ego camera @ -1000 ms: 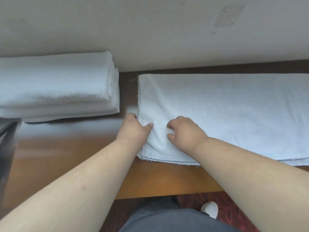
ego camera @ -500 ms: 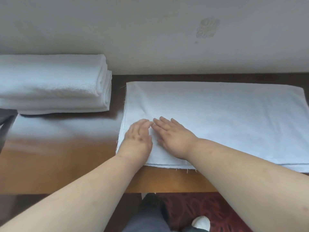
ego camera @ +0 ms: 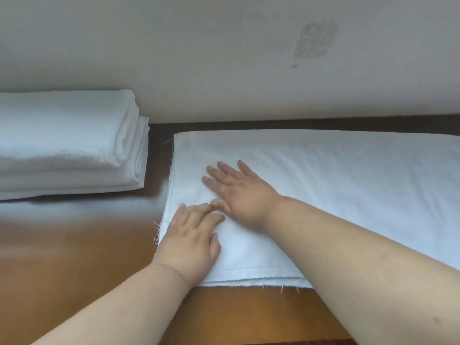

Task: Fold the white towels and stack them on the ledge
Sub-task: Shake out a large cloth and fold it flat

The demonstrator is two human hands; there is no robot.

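A white towel (ego camera: 336, 185), folded lengthwise into a long band, lies flat on the wooden ledge (ego camera: 74, 250) from the centre to the right edge of view. My right hand (ego camera: 239, 192) presses palm-down on its left part, fingers spread and pointing left. My left hand (ego camera: 191, 237) rests flat on the towel's near left corner, fingers loosely curved, its fingertips touching my right thumb. Neither hand grips the cloth. A stack of folded white towels (ego camera: 67, 143) sits on the ledge at the left, against the wall.
A pale wall (ego camera: 224, 58) with a faint mark runs along the back of the ledge. A dark gap of bare wood separates the stack from the flat towel. The ledge's near edge lies just below the towel's hem.
Both hands went from pinching the towel's left end to lying flat on it. My right hand has slid further back over the towel; my left stays near the corner.
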